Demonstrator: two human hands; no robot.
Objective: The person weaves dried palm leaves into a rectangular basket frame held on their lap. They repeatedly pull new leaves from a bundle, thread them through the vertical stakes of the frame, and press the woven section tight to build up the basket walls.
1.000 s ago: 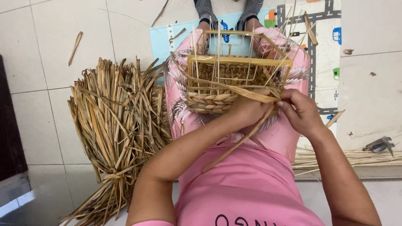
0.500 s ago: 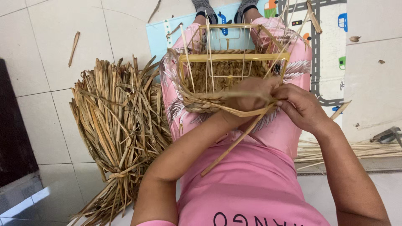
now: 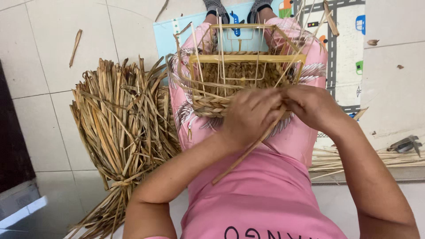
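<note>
A half-woven straw basket on a yellow wire frame [image 3: 246,58] rests on my lap, its woven wall [image 3: 211,106] toward me. My left hand [image 3: 249,117] is closed on a long dried straw strand [image 3: 241,157] at the basket's near rim; the strand's loose end slants down over my pink shirt. My right hand [image 3: 312,105] sits right beside it, fingers pinched on the same weaving strands at the rim. The two hands touch each other. The fingertips are hidden against the weave.
A big tied bundle of dried straw [image 3: 121,128] lies on the tiled floor to my left. More loose straw [image 3: 354,157] lies at the right, near a dark tool [image 3: 405,144]. A colourful play mat [image 3: 343,40] spreads beyond my feet.
The view has tilted and the basket now sits lower and closer. My hands have moved together along the near rim, the left hand now covering the strands it pulled.
</note>
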